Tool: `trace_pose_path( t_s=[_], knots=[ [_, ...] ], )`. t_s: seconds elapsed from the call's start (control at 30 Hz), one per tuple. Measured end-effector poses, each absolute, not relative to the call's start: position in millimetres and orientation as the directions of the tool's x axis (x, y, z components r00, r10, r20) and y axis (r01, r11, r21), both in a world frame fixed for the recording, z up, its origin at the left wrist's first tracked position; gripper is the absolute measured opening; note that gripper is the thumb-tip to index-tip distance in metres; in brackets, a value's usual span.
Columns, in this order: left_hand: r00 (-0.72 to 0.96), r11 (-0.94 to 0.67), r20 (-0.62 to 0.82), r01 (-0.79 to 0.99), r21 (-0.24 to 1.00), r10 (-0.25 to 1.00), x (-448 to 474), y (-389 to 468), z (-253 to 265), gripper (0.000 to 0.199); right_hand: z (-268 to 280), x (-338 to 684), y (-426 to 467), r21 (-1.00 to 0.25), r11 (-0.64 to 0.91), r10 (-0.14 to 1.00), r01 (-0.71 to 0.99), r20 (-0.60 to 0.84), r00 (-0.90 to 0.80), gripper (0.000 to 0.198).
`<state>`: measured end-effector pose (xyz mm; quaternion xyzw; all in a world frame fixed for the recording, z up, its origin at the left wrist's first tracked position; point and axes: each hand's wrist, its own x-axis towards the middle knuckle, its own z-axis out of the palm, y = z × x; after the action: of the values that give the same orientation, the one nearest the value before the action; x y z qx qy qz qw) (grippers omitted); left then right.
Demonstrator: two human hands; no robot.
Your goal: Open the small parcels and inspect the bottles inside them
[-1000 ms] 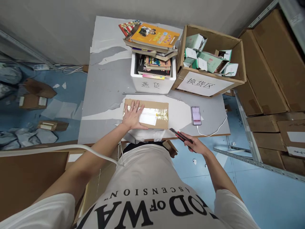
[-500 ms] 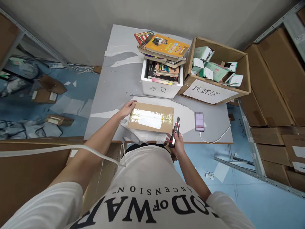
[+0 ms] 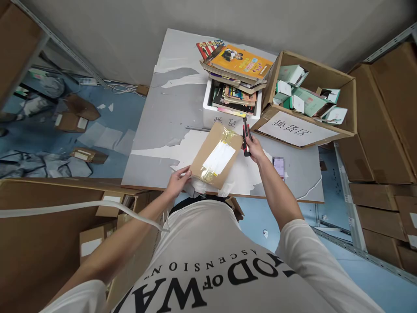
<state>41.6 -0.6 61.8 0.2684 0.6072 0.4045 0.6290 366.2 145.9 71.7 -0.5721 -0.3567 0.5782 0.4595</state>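
Head view: my left hand (image 3: pixel 179 180) pinches the near-left corner of a taped parcel (image 3: pixel 217 156), which slants between my hands. My right hand (image 3: pixel 255 150), fingers wrapped round a cutter (image 3: pixel 246 138), is beside its far-right end. A phone (image 3: pixel 279 166) lies right of that forearm; beyond stand a book-filled white bin (image 3: pixel 208 118) and a carton (image 3: pixel 349 104).
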Motion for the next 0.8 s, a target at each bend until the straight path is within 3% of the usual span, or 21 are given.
trace_pose_path(
  t_s=[0.27,0.43,0.57,0.63,0.8],
  knots=[
    [0.066,0.587,-0.583,-0.084,0.805,0.81,49,-33,44,0.076,60,340,156,-0.961,-0.269,0.961,-0.064,-0.272,0.053,0.038],
    [0.078,0.576,-0.587,0.13,0.807,0.805,42,-23,46,0.073,60,340,131,-0.975,-0.215,0.965,-0.064,-0.222,0.139,0.041],
    [0.094,0.463,-0.522,0.349,0.815,0.848,36,-1,52,0.074,72,353,67,-0.974,-0.219,0.931,-0.053,-0.225,0.288,0.039],
    [0.106,0.39,-0.475,0.432,0.813,0.873,36,28,55,0.08,79,356,23,-0.96,-0.256,0.899,-0.116,-0.28,0.337,0.033],
    [0.118,0.205,-0.272,0.399,0.894,0.955,52,138,56,0.074,83,333,-70,-0.794,-0.377,0.807,-0.477,-0.534,0.251,0.033]
  ],
)
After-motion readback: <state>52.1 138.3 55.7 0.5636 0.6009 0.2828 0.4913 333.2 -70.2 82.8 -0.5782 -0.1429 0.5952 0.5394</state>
